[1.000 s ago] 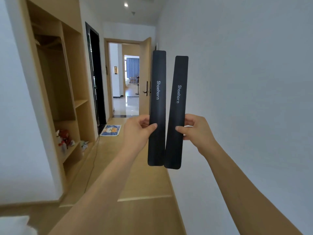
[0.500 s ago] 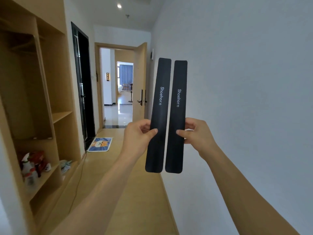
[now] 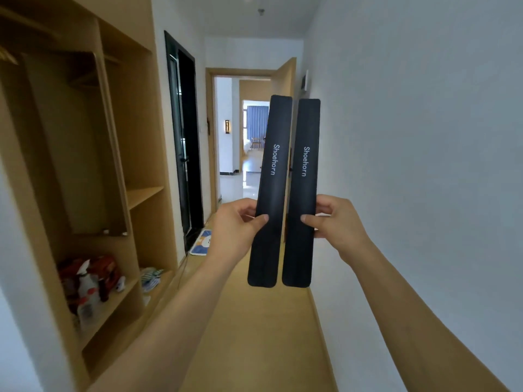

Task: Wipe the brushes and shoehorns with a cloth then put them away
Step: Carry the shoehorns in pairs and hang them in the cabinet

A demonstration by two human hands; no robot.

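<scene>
Two long black shoehorns with white "Shoehorn" lettering stand upright side by side in front of me. My left hand [image 3: 236, 232] pinches the left shoehorn [image 3: 271, 176] between thumb and fingers a little below its middle. My right hand [image 3: 336, 224] pinches the right shoehorn [image 3: 304, 179] the same way. The two strips are nearly parallel, with a narrow gap between them. No cloth and no brush is in view.
A wooden open wardrobe [image 3: 141, 154] lines the left wall, with bottles and red packs [image 3: 90, 278] on a low shelf. A white wall [image 3: 424, 165] runs along the right. The wood-floored corridor leads to an open door [image 3: 285, 80]; a small mat [image 3: 202, 241] lies by a dark doorway.
I have walked forward along the corridor, so the wardrobe is closer. The shoehorns have come nearer to each other and stand more parallel. Both grips are the same.
</scene>
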